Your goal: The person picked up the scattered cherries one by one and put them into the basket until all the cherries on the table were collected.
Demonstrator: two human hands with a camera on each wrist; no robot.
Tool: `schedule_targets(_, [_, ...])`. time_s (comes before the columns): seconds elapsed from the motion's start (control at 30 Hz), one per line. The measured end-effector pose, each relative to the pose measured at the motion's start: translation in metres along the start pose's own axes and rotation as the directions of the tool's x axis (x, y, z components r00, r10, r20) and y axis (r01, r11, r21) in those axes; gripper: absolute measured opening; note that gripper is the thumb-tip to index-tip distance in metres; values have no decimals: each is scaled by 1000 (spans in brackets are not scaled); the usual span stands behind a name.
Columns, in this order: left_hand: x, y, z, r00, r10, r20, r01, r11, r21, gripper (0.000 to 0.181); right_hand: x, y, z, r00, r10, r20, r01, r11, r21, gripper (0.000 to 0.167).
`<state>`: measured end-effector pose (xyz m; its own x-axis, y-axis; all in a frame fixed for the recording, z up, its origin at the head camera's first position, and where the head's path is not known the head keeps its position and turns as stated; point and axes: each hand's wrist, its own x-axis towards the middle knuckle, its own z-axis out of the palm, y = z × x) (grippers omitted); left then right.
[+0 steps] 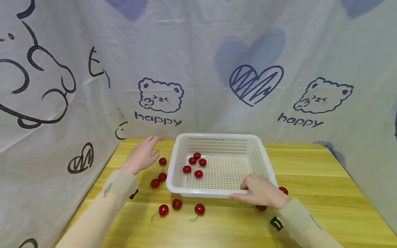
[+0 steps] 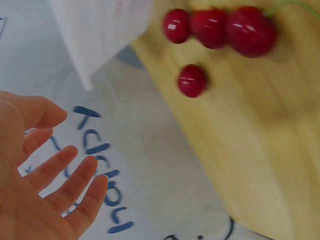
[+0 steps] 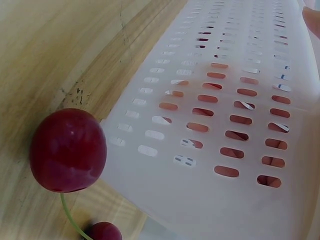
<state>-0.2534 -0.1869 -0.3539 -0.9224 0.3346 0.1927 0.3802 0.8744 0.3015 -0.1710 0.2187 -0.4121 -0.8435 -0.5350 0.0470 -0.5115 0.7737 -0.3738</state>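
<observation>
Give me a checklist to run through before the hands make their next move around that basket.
1. Right hand has hold of the white plastic basket: ok, it grips the near rim toward the right corner.
2. Left hand free: ok, fingers relaxed, nothing held, apart from the basket.
3. Cherries in the basket lying inside its walls: ok, five show on the floor, toward the left.
4. Table around the basket free of fruit: not ok, loose cherries lie to its left, in front and to its right.
5. Basket base flat on the table: cannot tell, the underside is hidden.
</observation>
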Motion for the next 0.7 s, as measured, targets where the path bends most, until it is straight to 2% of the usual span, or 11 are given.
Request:
schedule_targets(0.27, [5,-16,21,999,-12,48,11,1000,21,51,0,3,-1,1000,-18,-13,18,1000,-3,61])
schedule_targets(0.53, [11,-15,37,985,-53,166,46,998,44,53,0,2,-1,1000,18,6,-18,1000,4,61])
schedule_targets(0.7, [15,-18,46,976,-74,206,67,997,42,52,0,0,-1,1000,20,14,-21,1000,5,58])
